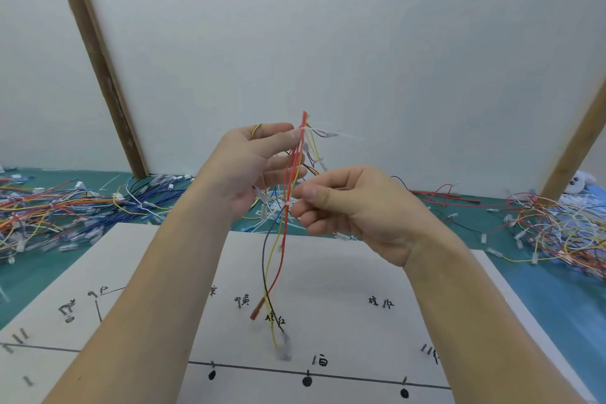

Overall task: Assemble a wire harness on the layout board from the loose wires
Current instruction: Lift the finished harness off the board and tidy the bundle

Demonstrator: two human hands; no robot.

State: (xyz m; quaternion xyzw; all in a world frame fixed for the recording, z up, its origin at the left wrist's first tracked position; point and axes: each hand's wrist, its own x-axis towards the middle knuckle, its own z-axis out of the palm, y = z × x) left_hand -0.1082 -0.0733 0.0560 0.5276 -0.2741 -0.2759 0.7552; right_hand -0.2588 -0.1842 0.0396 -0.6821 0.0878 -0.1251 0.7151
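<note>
— Where's the harness?
— Held above the layout board (328,275): my left hand (252,170) pinches the wire bundle (288,193) near its top, my right hand (347,207) pinches its white tie.
— Room around?
— Loose wires (49,210) crowd the table's left edge, another wire pile (564,229) the right.
— Writing?
— Handwritten marks, too blurred to read.

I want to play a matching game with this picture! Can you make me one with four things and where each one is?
Things:
1. wire bundle
2. layout board
3. blue and orange wire pile
4. white stuffed toy

Places:
A. far right, by the wooden post
B. held up in the air between left hand and right hand
C. on the green mat at the left
D. flat on the table under the arms

Pairs: 1-B, 2-D, 3-C, 4-A
</note>
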